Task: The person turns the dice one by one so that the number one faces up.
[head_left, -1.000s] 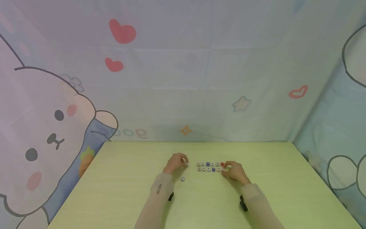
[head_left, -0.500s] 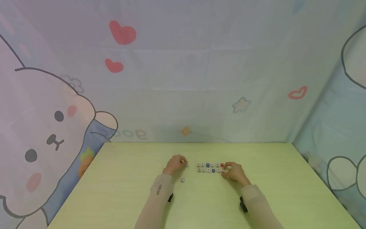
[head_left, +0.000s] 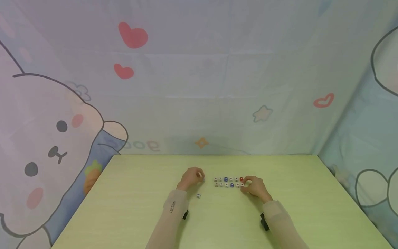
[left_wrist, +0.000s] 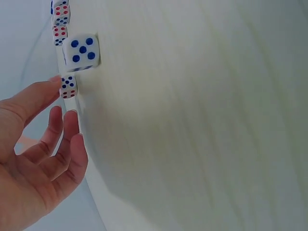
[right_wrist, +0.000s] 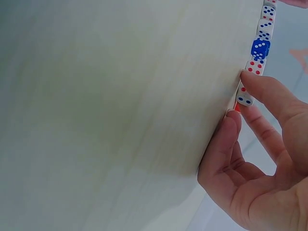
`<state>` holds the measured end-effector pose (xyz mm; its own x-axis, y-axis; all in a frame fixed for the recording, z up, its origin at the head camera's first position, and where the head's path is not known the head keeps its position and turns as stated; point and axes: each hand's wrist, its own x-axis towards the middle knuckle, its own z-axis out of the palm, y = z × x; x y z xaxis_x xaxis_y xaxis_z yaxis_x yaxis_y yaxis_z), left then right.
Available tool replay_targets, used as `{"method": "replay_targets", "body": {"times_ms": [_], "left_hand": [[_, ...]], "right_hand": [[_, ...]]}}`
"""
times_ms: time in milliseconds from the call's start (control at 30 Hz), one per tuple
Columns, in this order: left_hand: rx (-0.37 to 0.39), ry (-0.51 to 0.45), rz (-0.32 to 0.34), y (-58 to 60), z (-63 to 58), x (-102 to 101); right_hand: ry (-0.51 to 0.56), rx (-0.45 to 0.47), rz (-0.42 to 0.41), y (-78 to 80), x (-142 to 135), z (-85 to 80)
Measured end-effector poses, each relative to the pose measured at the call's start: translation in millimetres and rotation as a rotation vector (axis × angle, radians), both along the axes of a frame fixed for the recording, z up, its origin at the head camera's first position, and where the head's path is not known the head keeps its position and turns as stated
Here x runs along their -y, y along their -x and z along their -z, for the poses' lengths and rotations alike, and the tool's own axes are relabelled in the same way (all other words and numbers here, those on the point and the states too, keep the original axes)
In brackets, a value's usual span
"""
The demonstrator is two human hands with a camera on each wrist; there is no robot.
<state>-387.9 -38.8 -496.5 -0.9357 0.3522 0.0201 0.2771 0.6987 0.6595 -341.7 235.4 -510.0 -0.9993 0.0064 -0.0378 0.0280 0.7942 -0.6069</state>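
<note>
In the head view my left hand (head_left: 191, 177) pinches a white die (head_left: 203, 179) with its fingertips, left of two rows of dice. The left wrist view shows this die (left_wrist: 68, 87) low at the fingertips, with blue and red pips. My right hand (head_left: 255, 186) curves its thumb and index finger round the right end of the rows. Its thumb lies against a white end die (right_wrist: 245, 95) in the right wrist view; a red die (head_left: 241, 179) sits behind, by the index finger. Most dice are white, with a blue die (head_left: 225, 179) in the back row and another blue die (head_left: 231, 185) in front.
A loose white die (head_left: 198, 195) lies nearer the person, below the left hand; it looks large in the left wrist view. The pale yellow-green table (head_left: 140, 207) ends at a printed cloth backdrop (head_left: 199, 86) behind and at the sides.
The left fingers shift slightly about their die. The right hand, the two rows and the loose die stay in place.
</note>
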Motion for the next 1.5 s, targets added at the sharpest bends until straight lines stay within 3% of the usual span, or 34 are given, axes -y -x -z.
{"method": "replay_targets", "body": {"times_ms": [467,833,1133,1500], "left_hand": [[0.068,-0.032,0.024,1.6,2.2,2.4],[0.079,0.033,0.032,2.1,2.2,3.3],[0.089,-0.034,0.044,-0.6,-1.2,4.3],[0.085,-0.033,0.032,2.5,4.4,4.0]], "right_hand": [[0.003,0.003,-0.003,0.5,-0.8,0.8],[-0.013,-0.004,-0.013,-0.1,0.2,-0.5],[0.01,-0.011,-0.018,-1.8,-0.6,-2.4],[-0.023,-0.036,-0.034,-0.1,-3.1,-1.0]]}}
